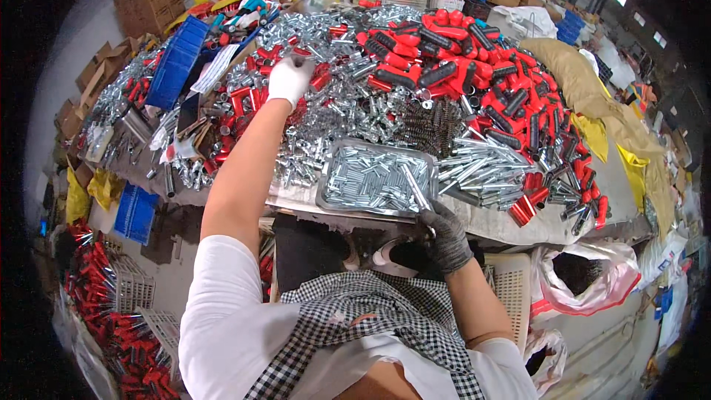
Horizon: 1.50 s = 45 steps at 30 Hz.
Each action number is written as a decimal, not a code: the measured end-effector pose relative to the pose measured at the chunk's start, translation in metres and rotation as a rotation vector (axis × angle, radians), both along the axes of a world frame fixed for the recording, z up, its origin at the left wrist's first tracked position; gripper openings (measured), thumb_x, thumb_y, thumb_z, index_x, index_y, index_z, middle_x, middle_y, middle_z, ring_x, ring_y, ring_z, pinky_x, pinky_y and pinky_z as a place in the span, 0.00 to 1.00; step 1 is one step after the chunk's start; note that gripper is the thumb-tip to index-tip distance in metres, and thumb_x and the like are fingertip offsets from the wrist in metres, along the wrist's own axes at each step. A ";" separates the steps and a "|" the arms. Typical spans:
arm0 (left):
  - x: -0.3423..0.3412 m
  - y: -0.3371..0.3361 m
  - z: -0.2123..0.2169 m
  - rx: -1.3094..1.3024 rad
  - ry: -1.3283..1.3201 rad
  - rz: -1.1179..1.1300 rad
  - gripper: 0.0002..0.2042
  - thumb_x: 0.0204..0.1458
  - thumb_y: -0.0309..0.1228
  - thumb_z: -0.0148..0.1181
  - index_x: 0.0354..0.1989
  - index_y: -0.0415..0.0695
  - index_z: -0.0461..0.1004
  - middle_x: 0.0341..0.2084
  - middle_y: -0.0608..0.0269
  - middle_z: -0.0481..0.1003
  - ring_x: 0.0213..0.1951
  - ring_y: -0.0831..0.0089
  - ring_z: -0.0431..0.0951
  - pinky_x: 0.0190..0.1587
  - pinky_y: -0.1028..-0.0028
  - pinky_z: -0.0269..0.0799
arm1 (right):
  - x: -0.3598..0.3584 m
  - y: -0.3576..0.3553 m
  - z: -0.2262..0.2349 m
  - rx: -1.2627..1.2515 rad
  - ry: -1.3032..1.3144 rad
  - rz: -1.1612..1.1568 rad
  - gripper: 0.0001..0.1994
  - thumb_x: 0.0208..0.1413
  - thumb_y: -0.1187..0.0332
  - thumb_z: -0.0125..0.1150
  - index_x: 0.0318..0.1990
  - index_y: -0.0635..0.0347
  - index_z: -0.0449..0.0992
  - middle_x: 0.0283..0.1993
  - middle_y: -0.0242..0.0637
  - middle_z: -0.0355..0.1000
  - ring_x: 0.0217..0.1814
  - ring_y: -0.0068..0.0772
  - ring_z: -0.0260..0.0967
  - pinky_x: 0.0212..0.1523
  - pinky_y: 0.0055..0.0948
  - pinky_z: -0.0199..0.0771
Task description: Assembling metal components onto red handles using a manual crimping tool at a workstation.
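My left hand (290,81), in a white glove, reaches far forward over the pile. Its fingers are curled in among red cylindrical sleeves (238,101) and shiny metal fittings; whatever they grip is hidden. In a dark grey glove, my right hand (446,237) is closed around a slim silver metal rod (415,187), which tilts up and to the left. The rod's upper end lies over a metal tray (323,198) of short silver pins (368,178). That tray sits at the table's near edge, just beyond my right hand.
Red-and-black handles (452,67) heap up at the back right. Dark springs (429,127) and long silver rods (481,163) lie right of the tray. A blue bin (178,61) stands at left. Below are crates of red parts (96,274) and a white sack (592,270).
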State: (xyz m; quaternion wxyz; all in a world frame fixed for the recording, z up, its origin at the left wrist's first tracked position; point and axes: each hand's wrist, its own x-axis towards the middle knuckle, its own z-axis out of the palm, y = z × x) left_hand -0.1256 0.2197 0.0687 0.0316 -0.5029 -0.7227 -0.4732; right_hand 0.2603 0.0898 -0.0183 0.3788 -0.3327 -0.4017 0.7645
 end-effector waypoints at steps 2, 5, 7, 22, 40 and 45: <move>-0.022 0.005 -0.028 -0.314 0.159 -0.053 0.19 0.53 0.39 0.57 0.49 0.39 0.74 0.42 0.39 0.77 0.46 0.48 0.78 0.50 0.61 0.72 | -0.005 -0.002 0.003 0.082 -0.081 -0.001 0.22 0.53 0.66 0.59 0.54 0.66 0.69 0.38 0.40 0.77 0.23 0.18 0.67 0.19 0.13 0.64; -0.031 0.010 -0.049 -0.610 0.267 0.035 0.22 0.52 0.42 0.58 0.50 0.39 0.73 0.44 0.38 0.76 0.50 0.46 0.75 0.54 0.59 0.69 | -0.008 -0.006 0.011 -0.167 0.037 -0.027 0.21 0.53 0.66 0.59 0.53 0.64 0.69 0.33 0.33 0.74 0.21 0.17 0.64 0.18 0.13 0.61; -0.018 -0.001 -0.034 -0.485 0.196 0.014 0.23 0.52 0.44 0.58 0.51 0.39 0.73 0.44 0.38 0.76 0.50 0.45 0.76 0.53 0.58 0.70 | 0.002 -0.001 0.000 -0.149 0.035 0.025 0.24 0.52 0.68 0.62 0.57 0.65 0.69 0.49 0.40 0.74 0.47 0.37 0.74 0.46 0.36 0.76; 0.096 -0.068 -0.096 -0.181 0.531 -0.525 0.15 0.49 0.39 0.61 0.39 0.40 0.75 0.32 0.47 0.75 0.35 0.50 0.77 0.41 0.57 0.75 | 0.008 0.005 -0.024 -0.060 -0.035 -0.032 0.21 0.51 0.66 0.60 0.53 0.64 0.72 0.43 0.35 0.75 0.42 0.28 0.73 0.43 0.27 0.75; 0.087 0.004 -0.083 -0.150 0.336 -0.204 0.12 0.46 0.36 0.61 0.34 0.41 0.75 0.34 0.43 0.77 0.40 0.51 0.79 0.43 0.56 0.75 | 0.034 0.001 -0.039 0.591 -0.470 0.003 0.23 0.54 0.69 0.63 0.57 0.67 0.71 0.48 0.41 0.76 0.49 0.31 0.73 0.52 0.28 0.71; 0.103 -0.034 -0.045 0.039 0.082 -0.404 0.16 0.55 0.30 0.56 0.51 0.39 0.69 0.43 0.41 0.74 0.46 0.47 0.76 0.49 0.60 0.71 | 0.043 0.003 -0.033 0.581 -0.516 -0.037 0.22 0.52 0.70 0.64 0.55 0.63 0.74 0.48 0.43 0.77 0.50 0.31 0.74 0.53 0.30 0.71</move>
